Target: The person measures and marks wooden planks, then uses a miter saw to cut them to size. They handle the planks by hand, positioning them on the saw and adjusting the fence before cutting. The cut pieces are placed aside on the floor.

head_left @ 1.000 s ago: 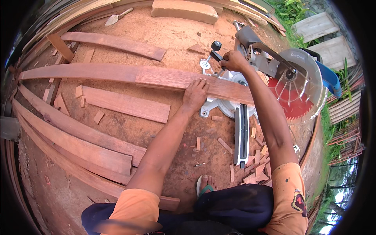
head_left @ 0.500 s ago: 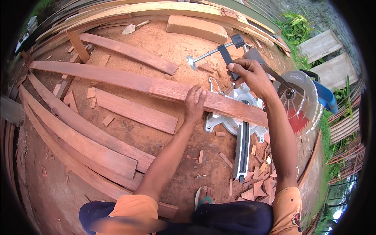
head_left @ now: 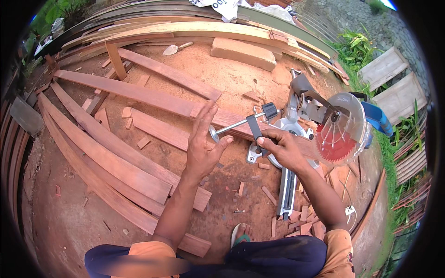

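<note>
My right hand [head_left: 283,149] is closed on the black bracket of a saw hold-down clamp [head_left: 254,127], which has a steel rod, a round pad and a black knob. The rod lies tilted in the air, its pad toward my left hand [head_left: 203,147]. That hand is raised and open, fingers up and thumb apart, beside the pad; whether it touches the pad I cannot tell. Beyond both hands, a long reddish board [head_left: 143,93] runs across to the mitre saw [head_left: 337,124]. The saw's red blade stands under a clear guard, right of my right hand.
Several reddish boards [head_left: 111,155] lie on the left, with a shorter plank [head_left: 160,129] nearer the middle. Wood offcuts [head_left: 306,227] are heaped beside the saw's arm [head_left: 287,190]. A trowel [head_left: 170,49] and a thick timber block [head_left: 243,53] lie on sawdust at the back.
My right hand has brought the clamp down and toward me, away from above the saw base. My left hand has lifted off the long board and opened beside the clamp's pad. The view has shifted.
</note>
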`<state>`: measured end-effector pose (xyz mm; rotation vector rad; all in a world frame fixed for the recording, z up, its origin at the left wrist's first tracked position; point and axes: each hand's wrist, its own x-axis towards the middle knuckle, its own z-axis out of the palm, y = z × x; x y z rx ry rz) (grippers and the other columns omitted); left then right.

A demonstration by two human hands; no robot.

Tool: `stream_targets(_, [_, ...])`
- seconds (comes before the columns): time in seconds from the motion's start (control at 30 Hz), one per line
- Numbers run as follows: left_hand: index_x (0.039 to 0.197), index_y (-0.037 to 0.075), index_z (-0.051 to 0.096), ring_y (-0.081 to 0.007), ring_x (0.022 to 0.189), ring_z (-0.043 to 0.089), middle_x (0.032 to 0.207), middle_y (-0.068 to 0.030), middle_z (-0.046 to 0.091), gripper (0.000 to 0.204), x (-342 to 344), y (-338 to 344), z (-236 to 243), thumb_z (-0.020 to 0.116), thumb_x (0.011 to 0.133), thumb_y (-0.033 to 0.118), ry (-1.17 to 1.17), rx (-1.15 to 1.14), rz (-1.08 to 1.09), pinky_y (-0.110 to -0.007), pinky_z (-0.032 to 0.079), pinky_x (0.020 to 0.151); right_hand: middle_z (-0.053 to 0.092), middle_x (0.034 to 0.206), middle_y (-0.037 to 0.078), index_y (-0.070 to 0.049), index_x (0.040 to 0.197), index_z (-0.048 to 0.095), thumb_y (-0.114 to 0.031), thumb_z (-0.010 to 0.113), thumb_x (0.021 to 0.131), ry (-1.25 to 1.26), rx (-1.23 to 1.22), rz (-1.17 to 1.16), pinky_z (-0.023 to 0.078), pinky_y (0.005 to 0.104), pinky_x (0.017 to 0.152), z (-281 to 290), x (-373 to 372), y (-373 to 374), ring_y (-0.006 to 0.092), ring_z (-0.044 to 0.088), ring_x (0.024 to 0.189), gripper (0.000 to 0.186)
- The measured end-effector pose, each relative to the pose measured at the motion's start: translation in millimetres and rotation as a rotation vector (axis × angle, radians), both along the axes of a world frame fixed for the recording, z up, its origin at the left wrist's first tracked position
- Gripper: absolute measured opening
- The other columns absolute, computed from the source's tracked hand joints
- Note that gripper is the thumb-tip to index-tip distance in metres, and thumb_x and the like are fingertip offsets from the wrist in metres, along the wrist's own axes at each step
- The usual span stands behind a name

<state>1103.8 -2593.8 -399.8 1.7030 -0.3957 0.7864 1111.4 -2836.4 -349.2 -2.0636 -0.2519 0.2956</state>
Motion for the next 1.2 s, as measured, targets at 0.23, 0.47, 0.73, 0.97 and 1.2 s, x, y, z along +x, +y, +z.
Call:
stream_targets(0.23, [0.133, -0.003, 0.059, -0.0243, 0.131, 0.055, 0.134, -0.0189, 0.063, 0.046, -32, -30, -15, 0.063, 0.104, 0.033, 0.63, -0.463, -0.492, -0.046, 0.043, 0.112, 0.07, 0.106, 0.008, 0.003, 0.118, 0.067, -0.03, 0.067, 0.103, 0.023, 0.473, -0.098, 0.061, 0.0324, 0.081, -17, -34, 30, 0.0164, 0.07, 0.097, 0.036])
stream_targets(0.47, [0.124, -0.003, 0.064, -0.0189, 0.092, 0.073, 0.11, -0.0142, 0.073, 0.04, -45, -60, -16, 0.063, 0.105, 0.032, 0.687, -0.801, -0.903, -0.035, 0.062, 0.082, 0.065, 0.135, 0.018, 0.006, 0.141, 0.057, -0.013, 0.066, 0.101, 0.098, 0.588, 0.156, 0.062, 0.037, 0.092, -53, -65, -16, 0.0226, 0.071, 0.109, 0.046])
stream_targets(0.73, [0.117, 0.001, 0.066, -0.0058, 0.069, 0.052, 0.081, 0.0026, 0.058, 0.036, -43, -45, -43, 0.067, 0.103, 0.034, 0.511, -0.073, -0.619, -0.024, 0.046, 0.061, 0.071, 0.109, 0.022, -0.002, 0.123, 0.06, -0.045, 0.048, 0.109, 0.444, 0.65, 0.079, 0.064, 0.0323, 0.076, -53, -53, -56, 0.0238, 0.075, 0.098, 0.047])
stream_targets(0.97, [0.113, 0.002, 0.067, -0.0044, 0.068, 0.052, 0.08, 0.0029, 0.059, 0.031, -45, -55, -39, 0.064, 0.104, 0.032, 0.641, -0.312, -0.753, -0.021, 0.046, 0.058, 0.037, 0.156, 0.026, -0.007, 0.136, 0.054, -0.024, 0.069, 0.1, -0.093, 1.014, 0.046, 0.05, 0.0485, 0.11, -51, -80, -39, 0.0314, 0.045, 0.144, 0.042])
stream_targets(1.2, [0.112, -0.001, 0.068, -0.0048, 0.069, 0.054, 0.08, 0.0014, 0.059, 0.034, -46, -55, -37, 0.066, 0.103, 0.032, 0.7, -0.271, -0.752, -0.023, 0.046, 0.057, 0.055, 0.14, 0.024, -0.006, 0.138, 0.053, -0.041, 0.063, 0.103, -0.103, 0.791, -0.042, 0.05, 0.0422, 0.109, -64, -75, -39, 0.0298, 0.055, 0.136, 0.05])
